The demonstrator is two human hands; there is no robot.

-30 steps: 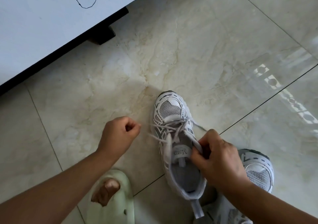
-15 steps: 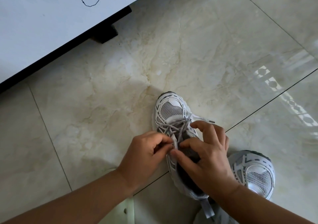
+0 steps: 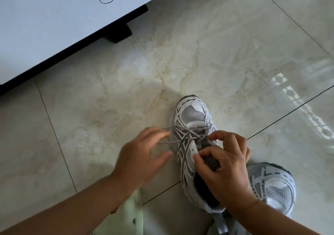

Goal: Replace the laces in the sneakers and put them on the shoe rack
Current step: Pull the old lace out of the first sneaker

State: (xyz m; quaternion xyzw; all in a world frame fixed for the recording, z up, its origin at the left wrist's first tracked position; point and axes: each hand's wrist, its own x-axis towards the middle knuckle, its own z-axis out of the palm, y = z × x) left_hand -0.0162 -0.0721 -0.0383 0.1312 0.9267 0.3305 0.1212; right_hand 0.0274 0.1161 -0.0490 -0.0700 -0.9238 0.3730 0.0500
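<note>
Grey lace (image 3: 191, 135) crosses the sneaker (image 3: 194, 144) on the floor (image 3: 216, 54). My right hand (image 3: 226, 166) pinches its tongue; my left hand (image 3: 142, 159), fingers spread and blurred, holds nothing, so I judge the loose end may slip from its eyelet.

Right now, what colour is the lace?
Grey lace, seen best in the head view.

I see a glossy, marble-patterned tiled floor (image 3: 207, 50) with dark grout lines; one white-and-grey sneaker (image 3: 191, 113) stands on it, toe away from me; a second sneaker (image 3: 274, 186) sits just beside it at lower right; a pale green slipper (image 3: 133, 215) lies at the bottom edge; a white cabinet's black foot (image 3: 119, 34) rests upper left.
</note>
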